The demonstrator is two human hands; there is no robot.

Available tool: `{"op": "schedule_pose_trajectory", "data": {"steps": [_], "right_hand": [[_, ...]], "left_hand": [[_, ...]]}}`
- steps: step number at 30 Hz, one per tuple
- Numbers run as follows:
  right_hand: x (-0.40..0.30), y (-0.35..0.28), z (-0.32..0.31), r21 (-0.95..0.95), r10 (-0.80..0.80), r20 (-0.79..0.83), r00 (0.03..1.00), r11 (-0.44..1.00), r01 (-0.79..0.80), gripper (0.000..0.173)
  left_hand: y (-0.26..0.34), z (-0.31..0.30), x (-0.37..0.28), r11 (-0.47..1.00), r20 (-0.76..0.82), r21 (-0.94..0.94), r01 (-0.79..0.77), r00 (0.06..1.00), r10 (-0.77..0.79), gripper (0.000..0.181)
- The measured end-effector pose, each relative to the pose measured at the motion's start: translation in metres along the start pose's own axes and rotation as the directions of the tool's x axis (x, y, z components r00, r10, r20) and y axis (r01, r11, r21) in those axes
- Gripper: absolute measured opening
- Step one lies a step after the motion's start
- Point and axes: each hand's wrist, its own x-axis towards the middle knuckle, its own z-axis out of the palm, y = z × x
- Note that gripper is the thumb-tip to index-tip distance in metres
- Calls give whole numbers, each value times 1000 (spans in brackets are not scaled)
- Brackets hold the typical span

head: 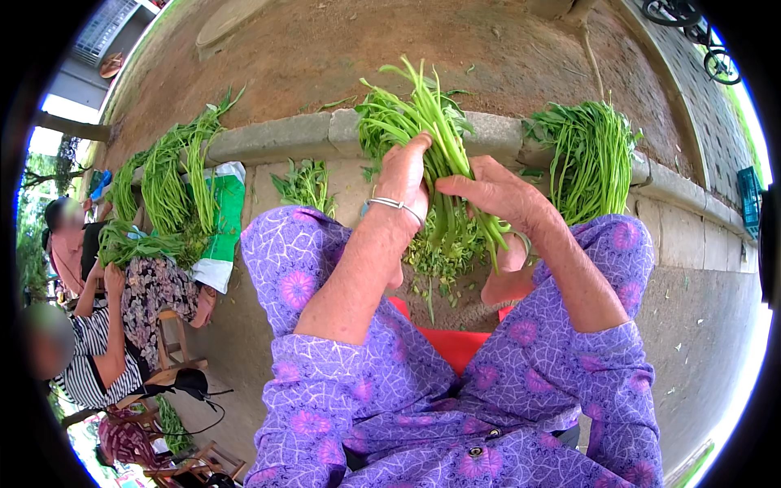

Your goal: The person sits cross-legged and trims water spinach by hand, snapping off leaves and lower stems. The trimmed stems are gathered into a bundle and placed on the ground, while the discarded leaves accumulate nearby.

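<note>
A bunch of long-stemmed leafy greens [448,137], apparently water spinach, is held up between my knees. My left hand [404,174] is wrapped around its middle, with a metal bangle [388,202] on that wrist. My right hand [503,190] grips the lower stems, its thumb across them; some of its fingers are hidden behind. The cut or snapped stem ends point down towards me, and leaves spread beyond my left hand. Below, a heap of leaf scraps [448,244] lies on the pavement between my feet.
A large pile of similar greens [592,158] drapes over the stone curb [293,135] at right. A small bunch [308,186] lies left of centre. Further left, more greens [165,183] rest beside a green-and-white sack [227,226]. Co-workers sit there; one person's hands [113,277] hold greens.
</note>
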Motion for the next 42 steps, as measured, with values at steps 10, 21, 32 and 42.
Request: {"op": "schedule_pose_trajectory", "data": {"steps": [10, 21, 32, 42], "right_hand": [[10, 35, -3, -93, -226, -51, 973, 971, 221, 53], [25, 46, 1, 582, -77, -34, 996, 809, 83, 33], [3, 20, 7, -162, -216, -232, 948, 970, 182, 32], [38, 55, 4, -395, -378, -405, 833, 894, 213, 27]], "left_hand": [[-9, 9, -7, 993, -24, 118, 17, 1000, -14, 23], [-1, 9, -13, 951, 76, 307, 22, 996, -47, 20], [-11, 12, -17, 954, -94, 299, -28, 994, 58, 22], [-30, 18, -14, 943, -69, 323, -75, 992, 103, 18]]}}
